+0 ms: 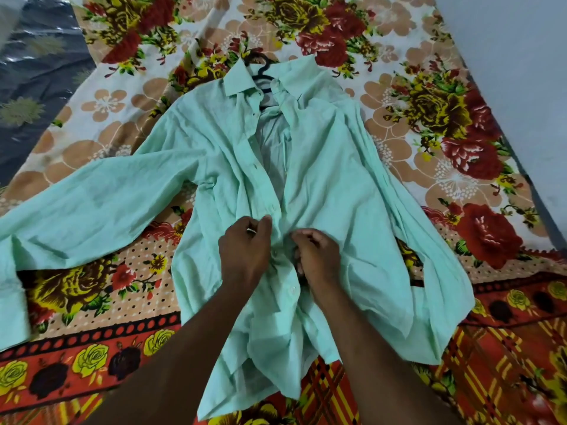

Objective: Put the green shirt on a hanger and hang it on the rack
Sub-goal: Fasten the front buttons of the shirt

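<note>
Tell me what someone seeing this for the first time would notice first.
A pale green shirt lies spread across the middle of a floral bedsheet, the hook of a black hanger poking out at its collar. Below centre, the left hand and right hand pinch the shirt's front edges together.

Left hand (245, 256) and right hand (317, 257) pinch the green shirt (331, 185).

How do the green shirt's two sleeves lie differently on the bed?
The left-side sleeve stretches out sideways, away from the shirt body; the right-side sleeve runs down close alongside it. The left-side sleeve lies flatter; the right-side sleeve is more creased. Both are pale green on the flowered sheet.
</note>
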